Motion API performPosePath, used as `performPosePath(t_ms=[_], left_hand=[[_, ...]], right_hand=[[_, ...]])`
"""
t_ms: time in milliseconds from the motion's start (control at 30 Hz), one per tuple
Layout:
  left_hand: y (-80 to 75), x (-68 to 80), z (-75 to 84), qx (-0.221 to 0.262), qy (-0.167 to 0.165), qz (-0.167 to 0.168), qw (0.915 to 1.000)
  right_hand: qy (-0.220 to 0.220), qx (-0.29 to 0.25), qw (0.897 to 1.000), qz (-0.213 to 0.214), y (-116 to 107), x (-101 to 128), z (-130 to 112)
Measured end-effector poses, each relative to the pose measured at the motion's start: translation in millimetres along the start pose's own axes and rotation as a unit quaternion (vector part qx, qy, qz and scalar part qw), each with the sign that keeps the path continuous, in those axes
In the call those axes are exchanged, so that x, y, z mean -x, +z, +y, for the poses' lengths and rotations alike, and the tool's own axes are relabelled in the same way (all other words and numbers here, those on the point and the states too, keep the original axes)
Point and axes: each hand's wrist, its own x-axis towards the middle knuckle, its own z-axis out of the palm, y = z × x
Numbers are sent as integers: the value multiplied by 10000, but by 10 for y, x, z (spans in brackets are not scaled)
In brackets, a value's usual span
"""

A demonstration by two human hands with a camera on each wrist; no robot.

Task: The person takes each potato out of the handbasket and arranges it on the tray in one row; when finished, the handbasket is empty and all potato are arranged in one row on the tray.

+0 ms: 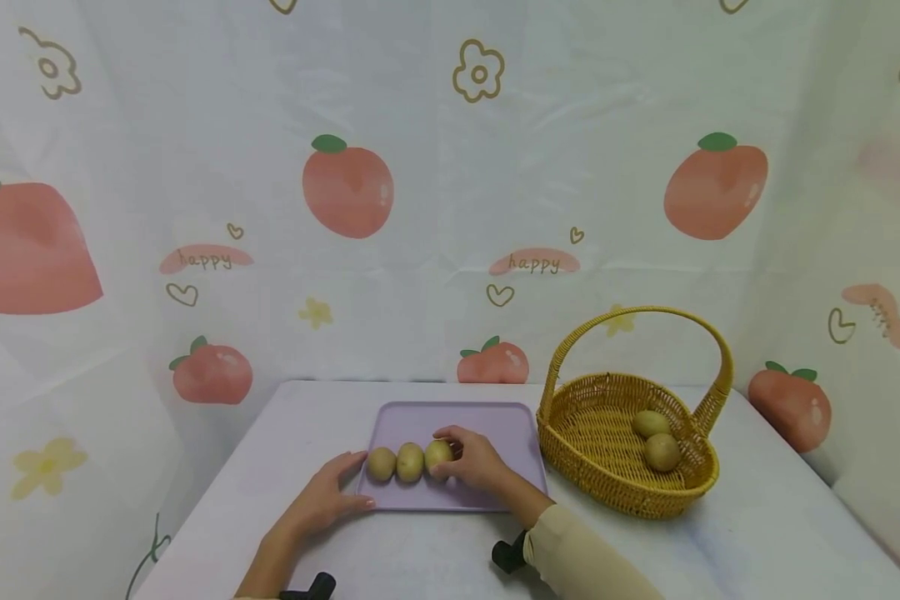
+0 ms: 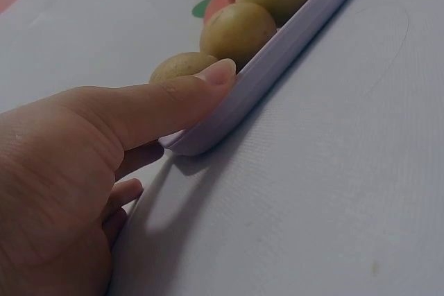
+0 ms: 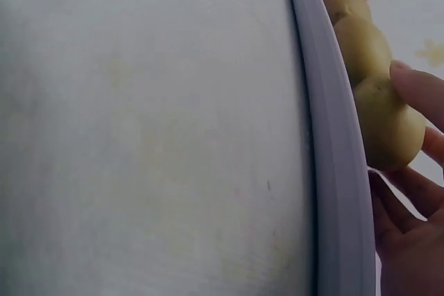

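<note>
Three potatoes lie in a row on a lilac tray (image 1: 461, 421): a left one (image 1: 381, 464), a middle one (image 1: 409, 462) and a right one (image 1: 438, 454). My right hand (image 1: 476, 460) holds the right potato, thumb on the near side and fingers around the far side. In the right wrist view this potato (image 3: 390, 126) touches its neighbour (image 3: 362, 50). My left hand (image 1: 330, 496) rests at the tray's left edge, thumb and forefinger spread along it. The left wrist view shows that thumb (image 2: 173, 102) straight across the tray corner, partly covering the left potato (image 2: 182, 66).
Right of the tray stands a yellow wicker basket (image 1: 592, 467) with a tall arched handle (image 1: 648, 310). Two more potatoes (image 1: 662, 452) lie in its right side. A white table (image 1: 435, 558) carries everything, with a fruit-printed curtain (image 1: 427, 317) behind it.
</note>
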Motion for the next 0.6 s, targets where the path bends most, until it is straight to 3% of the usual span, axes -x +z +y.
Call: performPosePath(t_ms=[333, 600], left_hand=[[-2, -6, -43, -101, -109, -78, 9999], [1, -7, -43, -89, -66, -86, 9999]], right_hand=[[-56, 26, 9999, -102, -32, 55, 58], [-337, 413, 9985, -134, -251, 156, -23]])
